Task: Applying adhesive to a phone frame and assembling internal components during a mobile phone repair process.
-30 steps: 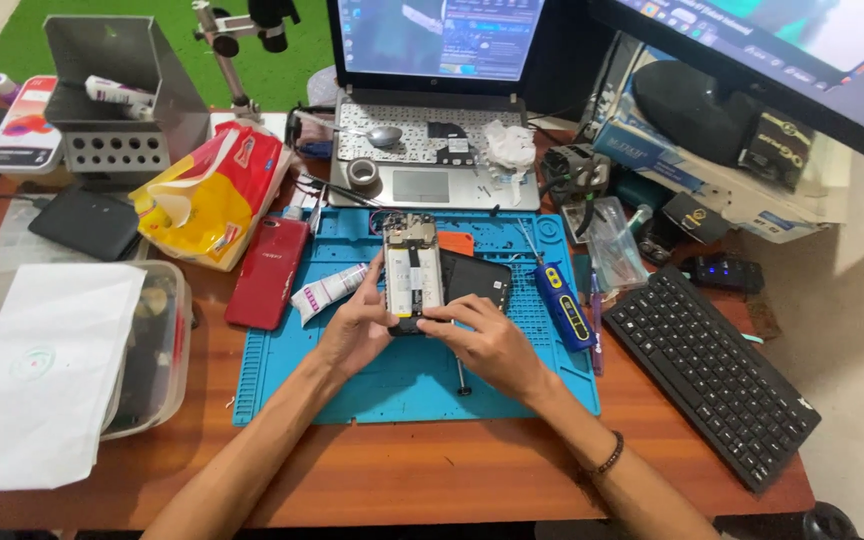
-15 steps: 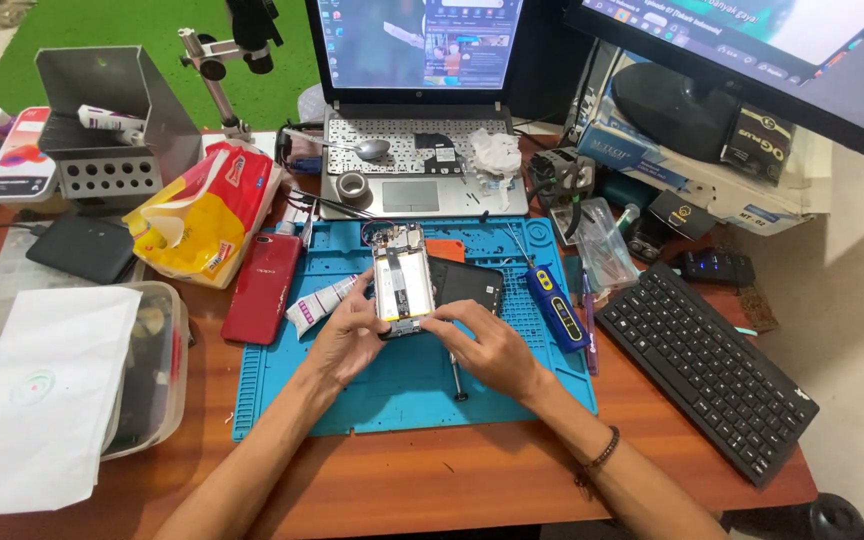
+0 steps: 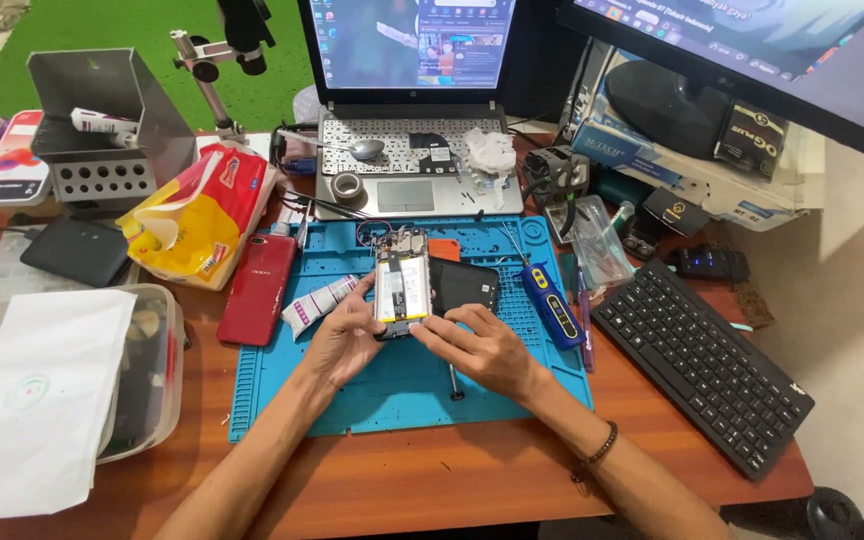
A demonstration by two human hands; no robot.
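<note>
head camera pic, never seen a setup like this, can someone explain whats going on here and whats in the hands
The picture comes from a camera worn on a person's head, looking down at their own two bare hands over a wooden desk. The left hand and right hand together hold an opened phone, its back off so the silver battery shows, above a blue work mat. Beside it lie a black back cover, a red phone, a small white tube and a blue tool. Behind are a laptop, and at right a black keyboard.
</note>
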